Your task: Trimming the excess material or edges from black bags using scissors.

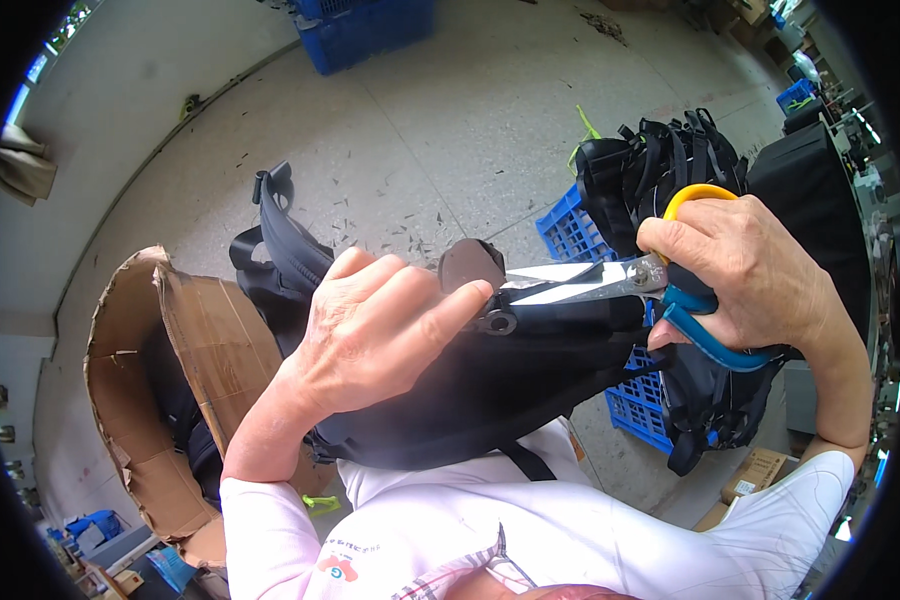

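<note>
A black bag lies across my lap, its padded strap sticking up at the far left. My left hand grips the bag's upper edge, index finger stretched along it. Beside that fingertip rise a dark rounded piece and a small dark ring. In my right hand are scissors with one yellow and one teal handle loop. Their blades are parted and point left, tips close to the left index finger and the bag's edge. Whether anything lies between the blades, I cannot tell.
An open cardboard box with dark items inside stands at left. On the right, several black bags are piled on a blue plastic crate. A blue bin stands at the far wall. Small scraps are scattered over the floor.
</note>
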`<state>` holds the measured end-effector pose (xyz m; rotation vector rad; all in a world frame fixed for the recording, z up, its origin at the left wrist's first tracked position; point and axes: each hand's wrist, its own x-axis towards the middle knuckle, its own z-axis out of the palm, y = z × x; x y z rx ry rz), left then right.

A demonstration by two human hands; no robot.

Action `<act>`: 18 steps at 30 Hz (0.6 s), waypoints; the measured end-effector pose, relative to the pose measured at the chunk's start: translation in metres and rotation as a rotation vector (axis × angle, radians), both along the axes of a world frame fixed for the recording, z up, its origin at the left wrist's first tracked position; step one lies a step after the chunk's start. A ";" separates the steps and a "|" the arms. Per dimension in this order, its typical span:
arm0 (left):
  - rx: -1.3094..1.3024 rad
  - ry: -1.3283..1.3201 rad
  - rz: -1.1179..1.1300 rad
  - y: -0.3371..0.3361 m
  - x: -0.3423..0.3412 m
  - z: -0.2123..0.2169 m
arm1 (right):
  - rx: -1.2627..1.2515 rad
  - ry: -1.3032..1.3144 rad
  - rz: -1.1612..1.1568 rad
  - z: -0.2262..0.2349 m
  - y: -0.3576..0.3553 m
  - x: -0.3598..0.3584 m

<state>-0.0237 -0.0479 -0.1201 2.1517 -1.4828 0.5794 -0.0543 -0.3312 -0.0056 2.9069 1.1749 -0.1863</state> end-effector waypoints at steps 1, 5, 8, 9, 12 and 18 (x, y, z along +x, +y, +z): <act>0.000 0.002 0.003 0.001 -0.001 -0.001 | 0.000 0.002 0.003 0.000 0.000 0.000; -0.004 0.030 0.007 0.003 -0.003 -0.003 | -0.044 -0.035 -0.006 -0.003 -0.004 -0.004; -0.010 0.050 0.039 0.002 -0.004 -0.003 | 0.122 0.043 -0.088 -0.001 -0.002 -0.004; -0.020 0.062 0.054 0.001 -0.005 -0.003 | 0.299 0.153 -0.168 0.000 -0.001 -0.003; 0.023 0.066 0.079 -0.006 -0.006 0.000 | 0.579 0.209 -0.148 -0.026 0.010 0.013; 0.123 0.171 0.200 0.005 -0.002 0.015 | 0.845 0.675 -0.226 -0.062 0.042 0.042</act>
